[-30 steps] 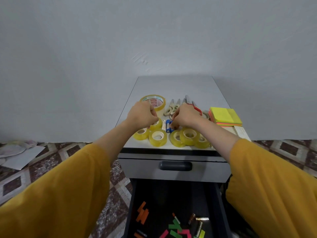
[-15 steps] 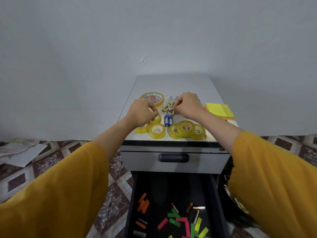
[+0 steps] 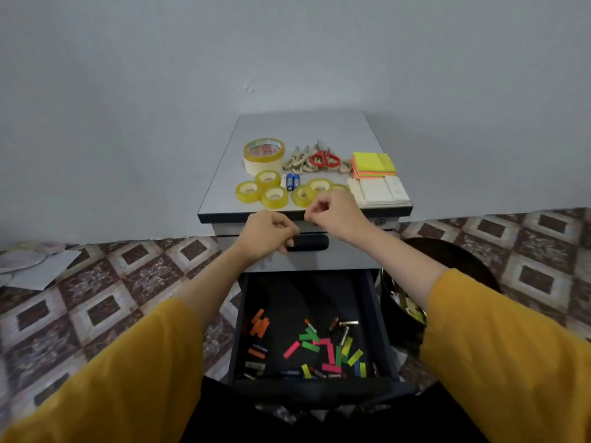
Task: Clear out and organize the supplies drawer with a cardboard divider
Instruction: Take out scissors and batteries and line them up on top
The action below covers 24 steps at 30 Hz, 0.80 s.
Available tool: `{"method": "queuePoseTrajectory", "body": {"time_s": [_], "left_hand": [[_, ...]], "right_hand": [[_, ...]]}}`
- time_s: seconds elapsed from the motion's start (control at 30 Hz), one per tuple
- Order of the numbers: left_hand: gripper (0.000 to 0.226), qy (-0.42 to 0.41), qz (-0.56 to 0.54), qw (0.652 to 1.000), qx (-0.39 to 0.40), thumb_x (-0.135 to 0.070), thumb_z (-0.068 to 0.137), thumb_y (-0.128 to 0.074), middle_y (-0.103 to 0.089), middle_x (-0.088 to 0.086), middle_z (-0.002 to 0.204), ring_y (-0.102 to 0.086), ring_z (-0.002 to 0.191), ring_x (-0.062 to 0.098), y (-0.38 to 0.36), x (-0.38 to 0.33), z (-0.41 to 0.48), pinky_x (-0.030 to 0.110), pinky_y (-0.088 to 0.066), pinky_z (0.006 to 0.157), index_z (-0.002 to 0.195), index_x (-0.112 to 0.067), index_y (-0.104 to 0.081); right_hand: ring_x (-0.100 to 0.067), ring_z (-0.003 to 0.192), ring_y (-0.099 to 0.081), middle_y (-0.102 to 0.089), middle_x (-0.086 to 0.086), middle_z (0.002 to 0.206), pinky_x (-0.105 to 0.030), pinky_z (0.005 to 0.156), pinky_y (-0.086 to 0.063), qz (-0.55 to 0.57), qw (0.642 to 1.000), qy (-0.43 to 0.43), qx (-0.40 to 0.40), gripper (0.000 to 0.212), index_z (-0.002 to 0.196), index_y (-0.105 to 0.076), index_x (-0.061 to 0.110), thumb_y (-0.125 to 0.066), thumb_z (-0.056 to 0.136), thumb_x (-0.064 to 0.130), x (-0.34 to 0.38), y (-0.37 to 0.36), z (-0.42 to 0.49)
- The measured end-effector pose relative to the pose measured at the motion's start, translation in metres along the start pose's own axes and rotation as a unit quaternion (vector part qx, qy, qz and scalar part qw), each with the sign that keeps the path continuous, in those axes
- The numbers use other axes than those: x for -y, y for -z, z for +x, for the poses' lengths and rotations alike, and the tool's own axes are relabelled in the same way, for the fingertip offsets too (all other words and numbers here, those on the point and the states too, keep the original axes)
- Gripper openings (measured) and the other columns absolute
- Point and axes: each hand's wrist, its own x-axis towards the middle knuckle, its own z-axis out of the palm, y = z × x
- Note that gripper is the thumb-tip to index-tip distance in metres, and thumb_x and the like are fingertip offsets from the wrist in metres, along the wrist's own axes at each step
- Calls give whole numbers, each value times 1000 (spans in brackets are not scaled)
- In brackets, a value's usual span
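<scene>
a pale grey wall (image 3: 128, 91) fills the upper half, and a brown and cream patterned floor (image 3: 105, 282) runs beneath it, with loose white paper (image 3: 41, 270) lying at the far left

two mustard sleeves (image 3: 105, 378) come in from the bottom corners

a grey cabinet (image 3: 303, 129) stands against the wall; its upper drawer front (image 3: 348, 255) is closed and carries a black handle (image 3: 311, 243)

the supplies drawer (image 3: 303, 295) is the lower one, pulled right out toward the person, dark inside

a dark round bin (image 3: 447, 260) sits just right of it, partly behind the right forearm

the left hand (image 3: 268, 233) hangs in the air in front of the handle, fingers curled in, nothing seen in it

the right hand (image 3: 335, 212) is up at the front edge of the cabinet top, fingers curled too, thumb against forefinger, nothing seen in it

the two hands are near each other but apart

on the cabinet top: a large tape roll (image 3: 263, 155) at the left, white pads (image 3: 380, 191) at the front right, neon sticky notes (image 3: 374, 163) behind them, red-handled scissors (image 3: 324, 158) among beige-handled scissors (image 3: 299, 161)

three small tape rolls (image 3: 248, 191) cluster front left, more small rolls (image 3: 318, 187) just behind the right hand, and blue batteries (image 3: 292, 181) lie between the two groups

scattered on the drawer floor are coloured paper strips (image 3: 329, 346) and a few loose batteries (image 3: 347, 324)
</scene>
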Motion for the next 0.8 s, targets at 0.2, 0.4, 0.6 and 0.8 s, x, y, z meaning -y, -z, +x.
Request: {"method": "queuePoseTrajectory", "body": {"time_s": [0.2,0.4,0.6,0.8], "left_hand": [[16,56,6,998,40,-8,89,-60,-61,2,60,-53,36,0,-30,47,-20,10,-44,45,74,-11,-64],[7,119,58,988,85,-13,89,-61,-62,-4,65,-57,48,1,-57,110,-34,9,-43,45,86,-11,-67],[10,173,73,976,111,-12,88,-62,-64,-1,71,-58,57,6,-82,158,-34,20,-49,63,81,-13,-68],[12,181,116,965,151,-13,87,-64,-63,0,84,-56,76,6,-113,182,-26,20,-46,78,95,-7,-71]], "right_hand": [[-1,50,-52,-59,3,61,-6,47,-37,13,998,-53,38,10,76,-72,2,-63,80,-1,-40,-23,-38],[12,44,-51,-56,8,57,-4,45,-37,13,988,-130,83,17,69,-66,8,-62,81,-3,-96,-46,-67],[-10,75,-61,-68,-3,77,-22,71,-47,-76,972,-195,107,20,69,-70,13,-61,80,0,-157,-74,-74],[-24,93,-64,-69,-12,95,-33,82,-53,-140,947,-245,155,12,88,-72,6,-62,83,4,-200,-97,-74]]}}
